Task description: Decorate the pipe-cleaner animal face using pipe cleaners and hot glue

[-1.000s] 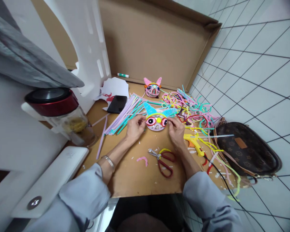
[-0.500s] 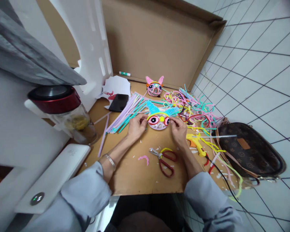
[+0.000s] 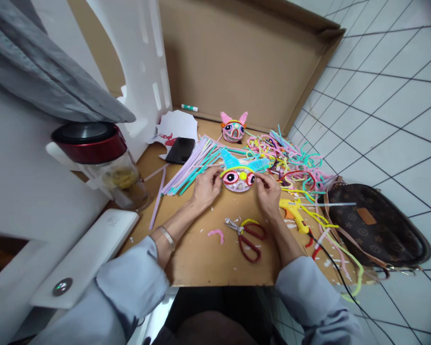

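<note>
Between my two hands is a round craft face [image 3: 238,180] with blue ears, red-rimmed eyes, a yellow nose and a yellow band. My left hand [image 3: 207,187] pinches its left edge, the fingers closed. At the right edge, my right hand [image 3: 268,190] has its fingers closed on the same face. Behind it stands a similar face with pink ears [image 3: 233,131]. Red-handled scissors [image 3: 247,235] lie with handles apart on the cardboard surface [image 3: 201,263], close to a curved pink piece [image 3: 217,235].
Pipe cleaners [image 3: 194,165] and a phone [image 3: 180,150] lie left of the face. A tangled pile [image 3: 294,160], yellow glue gun [image 3: 295,214] and brown bag [image 3: 377,225] are at right. A glass jar [image 3: 124,179] and white device [image 3: 89,256] stand at left.
The whole view has shifted slightly, moving the scene a little to the right in the picture. Both hands keep their hold on the blue-eared face.
</note>
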{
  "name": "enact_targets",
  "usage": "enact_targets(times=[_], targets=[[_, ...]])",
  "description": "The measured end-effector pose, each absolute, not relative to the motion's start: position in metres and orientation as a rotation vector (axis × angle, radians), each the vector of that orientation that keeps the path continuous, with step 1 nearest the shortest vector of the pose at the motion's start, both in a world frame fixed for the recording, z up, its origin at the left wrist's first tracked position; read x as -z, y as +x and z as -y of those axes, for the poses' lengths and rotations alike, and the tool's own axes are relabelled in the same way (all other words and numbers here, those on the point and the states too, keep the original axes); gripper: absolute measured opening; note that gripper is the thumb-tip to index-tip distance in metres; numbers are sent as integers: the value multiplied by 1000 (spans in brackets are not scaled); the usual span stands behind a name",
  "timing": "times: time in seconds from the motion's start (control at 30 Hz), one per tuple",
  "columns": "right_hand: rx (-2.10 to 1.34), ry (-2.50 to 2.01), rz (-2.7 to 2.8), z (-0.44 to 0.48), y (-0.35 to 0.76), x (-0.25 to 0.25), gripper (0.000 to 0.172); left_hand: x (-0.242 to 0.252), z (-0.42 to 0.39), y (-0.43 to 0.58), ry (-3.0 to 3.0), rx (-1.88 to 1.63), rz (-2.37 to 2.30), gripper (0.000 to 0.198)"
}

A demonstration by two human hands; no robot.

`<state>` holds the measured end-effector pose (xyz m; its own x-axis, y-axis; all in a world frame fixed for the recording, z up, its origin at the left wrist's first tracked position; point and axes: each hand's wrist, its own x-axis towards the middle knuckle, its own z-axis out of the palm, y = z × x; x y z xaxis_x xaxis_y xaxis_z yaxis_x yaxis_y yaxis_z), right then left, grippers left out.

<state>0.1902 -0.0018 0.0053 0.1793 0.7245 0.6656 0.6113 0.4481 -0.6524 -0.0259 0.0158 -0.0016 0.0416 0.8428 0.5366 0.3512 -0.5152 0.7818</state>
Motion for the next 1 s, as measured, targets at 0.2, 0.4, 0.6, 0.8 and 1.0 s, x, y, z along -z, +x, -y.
enact_targets(times=[0.2,0.4,0.6,0.8,1.0], targets=[[-142,-1229,1506,2,189,-6,22,1,-17,-24,1963,-1542,-1256,16],[-148,-1223,1511,3,188,-6,23,4,-21,-23,1979,-1581,-1279,14],[-155,-1234,1511,3,188,-7,22,5,-21,-23,2109,-1580,-1274,27],[-153,-1235,1500,4,188,-10,24,6,-23,-25,2067,-1594,-1264,26],[-153,-1212,1515,3,190,-9,24,5,-27,-26,1929,-1569,-1259,23]])
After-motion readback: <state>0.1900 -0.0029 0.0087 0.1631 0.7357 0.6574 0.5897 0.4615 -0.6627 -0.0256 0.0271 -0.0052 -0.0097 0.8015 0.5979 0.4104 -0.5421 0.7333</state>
